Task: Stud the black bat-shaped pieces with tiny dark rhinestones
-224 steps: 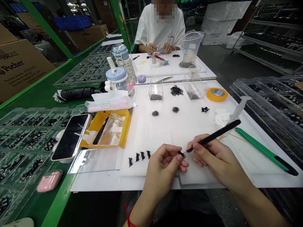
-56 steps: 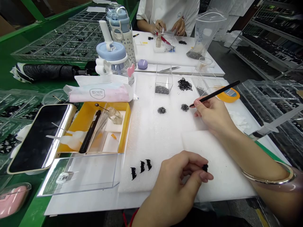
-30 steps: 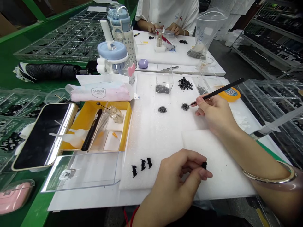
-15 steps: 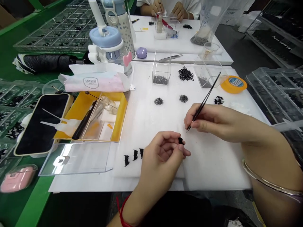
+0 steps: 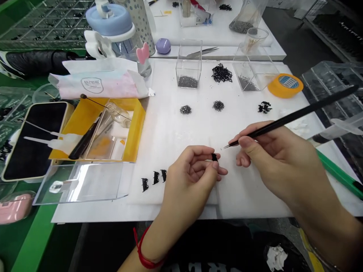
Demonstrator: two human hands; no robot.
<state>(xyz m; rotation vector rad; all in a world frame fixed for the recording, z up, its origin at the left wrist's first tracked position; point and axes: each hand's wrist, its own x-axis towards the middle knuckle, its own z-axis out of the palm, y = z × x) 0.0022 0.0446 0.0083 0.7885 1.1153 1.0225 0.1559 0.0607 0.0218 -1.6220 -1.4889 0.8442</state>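
Note:
Between thumb and fingers, my left hand (image 5: pixel 190 181) pinches a small black piece (image 5: pixel 214 156) above the white foam mat (image 5: pixel 181 132). My right hand (image 5: pixel 272 155) is closed around black tweezers (image 5: pixel 283 119), whose fine tips point left, just short of the held piece. Whether the tips grip anything is too small to tell. Several similar black pieces (image 5: pixel 155 177) lie in a row left of my left hand. Farther off are two little heaps of dark grains, the left heap (image 5: pixel 186 109) and the right heap (image 5: pixel 218 105), and a pile of black parts (image 5: pixel 222 73).
A yellow box (image 5: pixel 138 132) with tools and a small bottle stands at left, beside a phone (image 5: pixel 36 139). Clear boxes of grains (image 5: pixel 188 81) line the back. An orange round container (image 5: pixel 286 85) and a green-handled tool (image 5: pixel 340 173) are at right. A blue-lidded cup (image 5: pixel 109 19) stands back left.
The tweezers have swung from steep to nearly level as my right hand turned, their tips now pointing left. My left hand keeps the black piece. The view has tilted down.

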